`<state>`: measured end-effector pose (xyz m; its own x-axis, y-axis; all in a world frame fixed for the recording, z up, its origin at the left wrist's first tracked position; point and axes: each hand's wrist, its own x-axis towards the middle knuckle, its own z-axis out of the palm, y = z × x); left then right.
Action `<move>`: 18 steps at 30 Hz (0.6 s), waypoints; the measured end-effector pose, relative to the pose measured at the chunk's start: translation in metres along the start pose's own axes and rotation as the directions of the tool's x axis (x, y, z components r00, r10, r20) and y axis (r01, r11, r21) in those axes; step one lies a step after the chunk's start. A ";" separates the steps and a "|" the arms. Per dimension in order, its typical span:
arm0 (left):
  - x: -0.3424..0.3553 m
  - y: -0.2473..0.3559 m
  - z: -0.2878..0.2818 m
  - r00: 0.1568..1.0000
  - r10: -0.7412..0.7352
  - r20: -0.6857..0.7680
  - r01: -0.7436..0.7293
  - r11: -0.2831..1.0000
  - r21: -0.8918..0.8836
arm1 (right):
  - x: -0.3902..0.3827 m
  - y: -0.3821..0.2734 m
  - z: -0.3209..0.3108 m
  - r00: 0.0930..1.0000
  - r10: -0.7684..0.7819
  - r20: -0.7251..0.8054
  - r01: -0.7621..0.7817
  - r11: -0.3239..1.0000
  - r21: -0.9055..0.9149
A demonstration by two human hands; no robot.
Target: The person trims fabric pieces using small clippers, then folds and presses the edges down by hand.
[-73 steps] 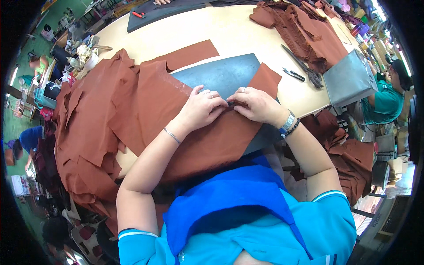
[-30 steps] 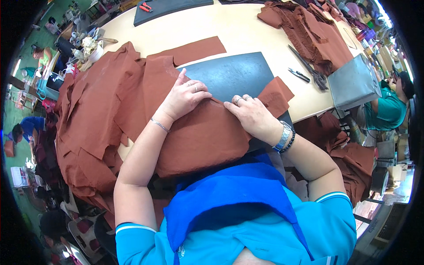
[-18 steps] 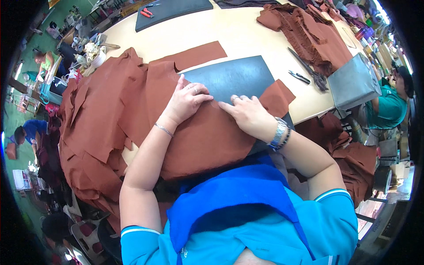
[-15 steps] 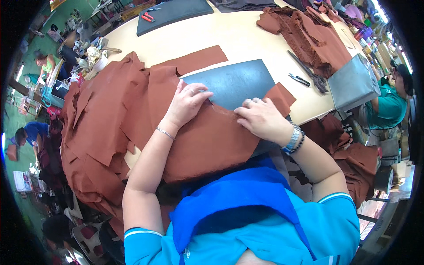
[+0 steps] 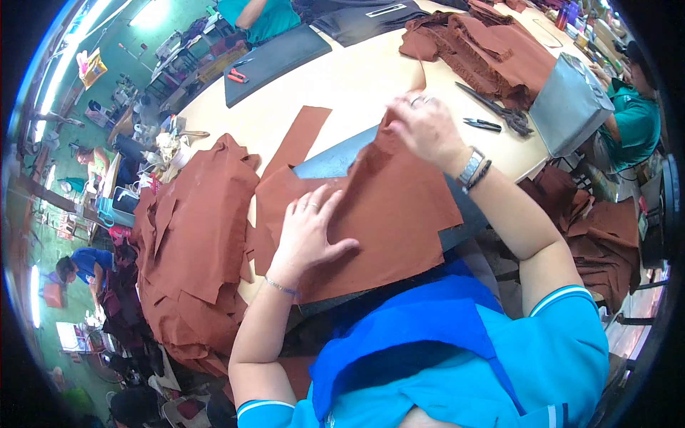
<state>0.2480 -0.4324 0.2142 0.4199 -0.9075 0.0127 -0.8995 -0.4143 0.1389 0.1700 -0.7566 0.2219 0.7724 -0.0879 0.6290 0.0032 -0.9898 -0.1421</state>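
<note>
A rust-brown cloth piece (image 5: pixel 399 228) lies over a dark board (image 5: pixel 465 207) in front of me, and the board shows past its far and right edges. My left hand (image 5: pixel 308 232) rests on the cloth's left part with its fingers spread. Farther off and to the right, my right hand (image 5: pixel 432 135) pinches the cloth's far edge, which is lifted into a fold; its fingertips are partly hidden. Just beyond the board's left end lies a narrow brown cloth strip (image 5: pixel 300 137).
A large heap of brown cloth (image 5: pixel 196 221) covers the table's left. To the right lie thread snips (image 5: pixel 482 125), a long dark tool (image 5: pixel 492 107) and a grey block (image 5: pixel 574 107). More cloth (image 5: pixel 492 53) is piled at the back. A red-handled tool (image 5: pixel 237 75) rests on another dark board (image 5: pixel 278 60).
My right hand has moved away from me, drawing the cloth's far edge up and out. My left hand has let go of that edge and spread flat nearer me. The view has shifted.
</note>
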 end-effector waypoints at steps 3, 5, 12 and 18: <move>-0.002 -0.014 0.023 0.988 0.146 0.059 -0.145 0.989 -0.011 | -0.038 -0.044 0.015 0.940 0.033 0.339 -0.082 0.988 0.129; -0.002 -0.011 0.033 0.992 0.126 0.034 -0.123 0.990 -0.073 | -0.069 -0.057 0.024 0.943 0.076 0.325 -0.131 0.980 0.151; 0.009 -0.041 0.026 0.994 -0.094 0.057 0.103 0.975 -0.197 | -0.092 -0.028 0.020 0.848 0.220 0.482 -0.194 0.975 -0.103; 0.004 -0.041 0.037 1.000 0.018 0.016 -0.017 0.995 -0.094 | -0.067 0.024 0.004 0.816 0.167 0.553 -0.012 0.962 -0.273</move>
<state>0.2819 -0.4221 0.1720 0.4015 -0.9158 -0.0007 -0.8909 -0.3908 0.2313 0.1211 -0.7737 0.1735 0.9822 -0.1755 0.0672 -0.1798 -0.9816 0.0644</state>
